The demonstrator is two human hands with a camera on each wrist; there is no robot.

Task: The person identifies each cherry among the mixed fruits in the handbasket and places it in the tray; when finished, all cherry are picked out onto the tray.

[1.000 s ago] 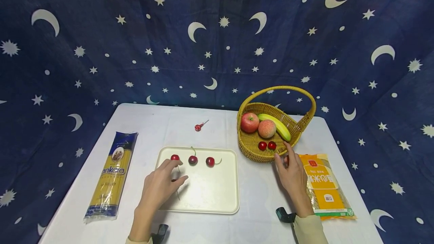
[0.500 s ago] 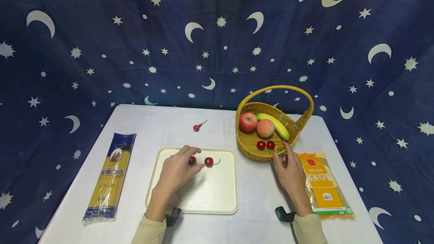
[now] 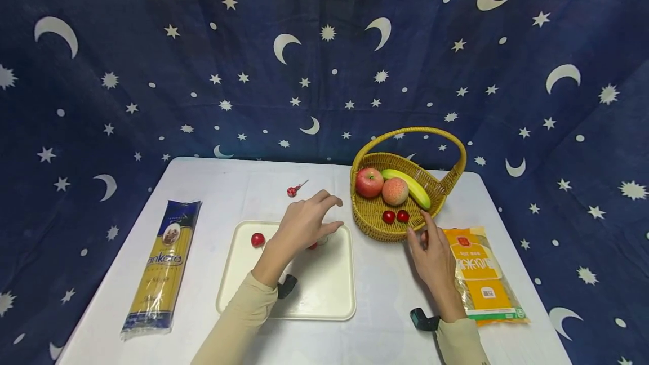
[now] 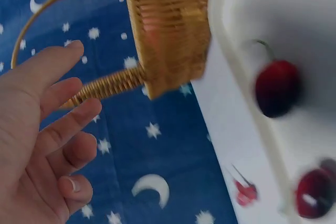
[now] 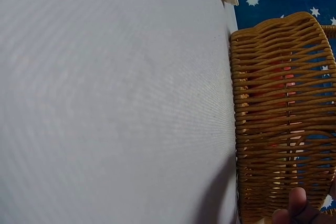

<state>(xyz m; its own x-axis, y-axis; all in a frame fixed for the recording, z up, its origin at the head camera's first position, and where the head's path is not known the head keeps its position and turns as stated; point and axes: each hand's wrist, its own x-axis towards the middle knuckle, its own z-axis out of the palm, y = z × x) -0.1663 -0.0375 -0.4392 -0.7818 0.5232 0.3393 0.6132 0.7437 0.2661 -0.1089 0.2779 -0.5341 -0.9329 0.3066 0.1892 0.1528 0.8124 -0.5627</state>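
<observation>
My left hand (image 3: pixel 306 221) hovers over the far side of the cream tray (image 3: pixel 324 303), thumb and fingers spread; the left wrist view shows nothing between them. On the tray one cherry (image 3: pixel 257 239) shows left of the hand, and another cherry (image 3: pixel 312 246) is partly hidden beneath it. A stemmed cherry (image 4: pixel 278 87) appears large in the left wrist view. My right hand (image 3: pixel 433 255) holds the front right rim of the wicker basket (image 3: pixel 377 232), index finger at the rim, thumb outside. Inside lie an apple (image 3: pixel 369 182), a peach (image 3: pixel 395 191), a banana (image 3: pixel 417 190) and two cherries (image 3: pixel 395 216).
A pack of spaghetti (image 3: pixel 161 269) lies on the left of the white table. An orange food packet (image 3: pixel 484 277) lies beside my right wrist. Behind the tray is a small red wrapped lollipop (image 3: pixel 294 190). A dark starry cloth (image 3: pixel 324 72) hangs behind the table.
My left hand has moved right and away from me across the tray, from the left cherries toward the basket. The right hand stays at the basket's rim.
</observation>
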